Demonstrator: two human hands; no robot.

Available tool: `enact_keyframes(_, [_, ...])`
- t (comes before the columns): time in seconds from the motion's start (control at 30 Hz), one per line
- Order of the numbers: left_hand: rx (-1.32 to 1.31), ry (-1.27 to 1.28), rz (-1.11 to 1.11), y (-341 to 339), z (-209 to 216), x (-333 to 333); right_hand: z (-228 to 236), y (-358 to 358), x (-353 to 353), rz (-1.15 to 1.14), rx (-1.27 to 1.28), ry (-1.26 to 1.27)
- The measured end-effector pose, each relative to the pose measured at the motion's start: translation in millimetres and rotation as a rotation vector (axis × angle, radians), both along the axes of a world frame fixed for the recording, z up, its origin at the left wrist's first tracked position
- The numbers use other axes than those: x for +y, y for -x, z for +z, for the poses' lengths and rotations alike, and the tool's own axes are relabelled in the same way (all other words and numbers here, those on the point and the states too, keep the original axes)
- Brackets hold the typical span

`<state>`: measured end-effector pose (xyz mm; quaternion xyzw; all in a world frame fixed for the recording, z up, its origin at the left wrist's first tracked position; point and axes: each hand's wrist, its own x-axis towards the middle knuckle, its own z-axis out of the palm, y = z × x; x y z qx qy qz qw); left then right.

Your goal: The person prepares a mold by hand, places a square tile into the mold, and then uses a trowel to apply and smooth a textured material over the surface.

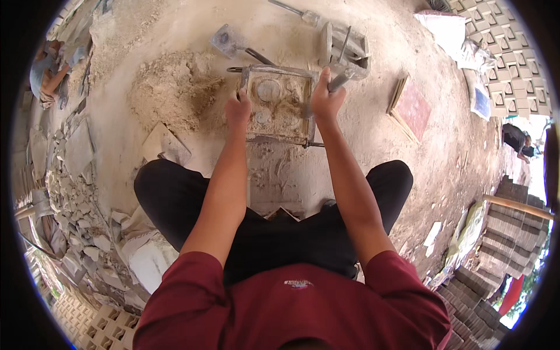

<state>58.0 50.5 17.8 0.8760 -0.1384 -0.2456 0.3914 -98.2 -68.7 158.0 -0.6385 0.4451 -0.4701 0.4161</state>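
Observation:
A square metal mould (279, 139) dusted with sandy powder lies on the ground in front of my folded legs. Round discs, one of them pale grey (268, 90), show inside it. My left hand (238, 111) is closed round the mould's left side. On the opposite side, my right hand (328, 102) is wrapped round a grey cylindrical tool (340, 81), whose end sticks out past the thumb. A blur beside that hand hides the tool's other end. A thin metal rod (315, 144) juts from the mould's near right corner.
Beyond the mould lie a flat-bladed trowel (224, 41) and a grey metal box (361, 67). Left of it is a sandy heap (175, 96); a reddish board (413, 109) lies right. Rubble (76, 204) and stacked blocks (496, 35) line the sides. Other people (48, 76) crouch far off.

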Motion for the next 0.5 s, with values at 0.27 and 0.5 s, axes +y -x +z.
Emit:
enact_keyframes(0.27, [-0.298, 0.128, 0.052, 34.2, -22.3, 22.1, -12.9, 26.6, 24.2, 0.017, -0.057, 0.045])
enact_keyframes(0.5, [-0.231, 0.144, 0.096, 26.2, -26.3, 28.1, -20.6, 34.3, 46.6, 0.031, 0.105, 0.119])
